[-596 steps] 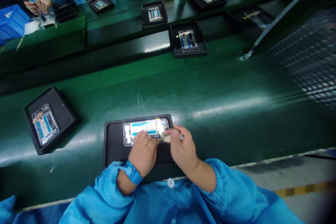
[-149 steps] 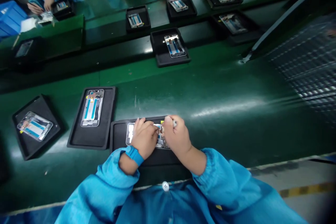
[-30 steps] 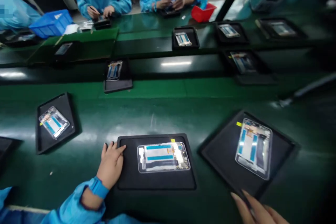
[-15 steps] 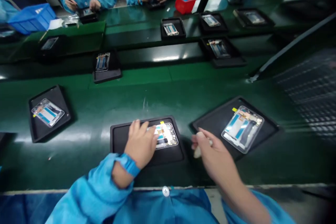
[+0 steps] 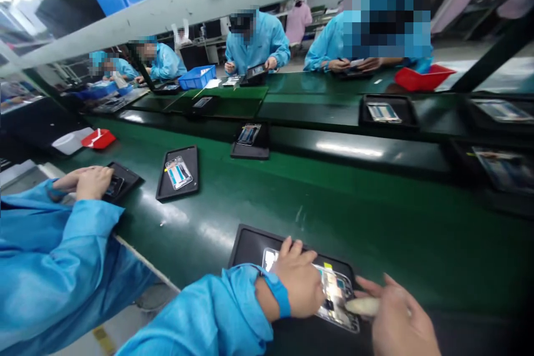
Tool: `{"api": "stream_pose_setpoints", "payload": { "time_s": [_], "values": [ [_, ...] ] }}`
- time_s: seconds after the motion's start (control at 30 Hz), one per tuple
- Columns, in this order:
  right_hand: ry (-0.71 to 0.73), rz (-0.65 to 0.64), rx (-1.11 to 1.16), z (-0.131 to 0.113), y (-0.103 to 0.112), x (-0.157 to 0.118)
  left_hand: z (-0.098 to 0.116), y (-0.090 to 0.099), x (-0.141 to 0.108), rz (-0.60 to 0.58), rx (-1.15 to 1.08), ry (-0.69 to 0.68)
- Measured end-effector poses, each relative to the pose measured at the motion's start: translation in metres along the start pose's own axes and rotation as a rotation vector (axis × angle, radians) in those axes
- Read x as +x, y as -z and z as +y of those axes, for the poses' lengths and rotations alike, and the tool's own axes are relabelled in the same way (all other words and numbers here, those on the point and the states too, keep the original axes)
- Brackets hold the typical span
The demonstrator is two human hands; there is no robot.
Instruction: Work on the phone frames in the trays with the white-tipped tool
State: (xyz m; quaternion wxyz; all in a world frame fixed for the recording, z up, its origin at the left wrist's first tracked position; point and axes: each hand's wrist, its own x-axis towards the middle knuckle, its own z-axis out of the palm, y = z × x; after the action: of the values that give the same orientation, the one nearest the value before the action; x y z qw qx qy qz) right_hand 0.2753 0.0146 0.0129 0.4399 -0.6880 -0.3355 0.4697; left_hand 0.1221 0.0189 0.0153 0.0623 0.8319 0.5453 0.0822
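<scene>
My left hand [image 5: 298,278], with a blue band at its wrist, lies palm down over the middle of an opened phone assembly [image 5: 340,281], fingers stretched out. That assembly has a clear rim, a yellow tab and blue strips, and it sits in a black tray [image 5: 246,239]. Closed around a pale, blunt-tipped stick tool [image 5: 362,306] is my right hand [image 5: 400,317]. The tool's tip touches or hovers just above the assembly's right part; which one I cannot tell. My left hand covers the assembly's middle.
At the left a co-worker's hands [image 5: 94,181] are over another black tray [image 5: 125,178]. A tray with a phone assembly [image 5: 179,172] lies on the green bench between us. Farther trays, a red bin [image 5: 423,78], a blue bin [image 5: 198,77] and several co-workers are across the bench.
The view has swung left and up, bringing a nearby co-worker into sight. My right hand has moved from beside the tray to the phone assembly, bringing the stick tool's tip to it.
</scene>
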Motion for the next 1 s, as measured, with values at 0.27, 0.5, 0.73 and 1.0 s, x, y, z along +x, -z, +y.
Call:
{"api": "stream_pose_setpoints", "payload": {
  "time_s": [0.27, 0.5, 0.73, 1.0],
  "values": [
    [0.016, 0.096, -0.058, -0.008, -0.014, -0.004, -0.003, -0.002, 0.0, -0.05, -0.201, 0.02],
    [0.17, 0.188, -0.035, -0.003, -0.021, -0.005, -0.008, 0.001, 0.004, -0.084, -0.146, -0.063],
    [0.031, 0.187, -0.002, -0.009, -0.016, -0.014, -0.007, 0.026, 0.007, -0.153, -0.365, 0.013],
    [-0.191, 0.241, 0.175, -0.003, 0.004, 0.011, -0.136, 0.098, 0.088, 0.519, -1.451, 1.02]
  ]
}}
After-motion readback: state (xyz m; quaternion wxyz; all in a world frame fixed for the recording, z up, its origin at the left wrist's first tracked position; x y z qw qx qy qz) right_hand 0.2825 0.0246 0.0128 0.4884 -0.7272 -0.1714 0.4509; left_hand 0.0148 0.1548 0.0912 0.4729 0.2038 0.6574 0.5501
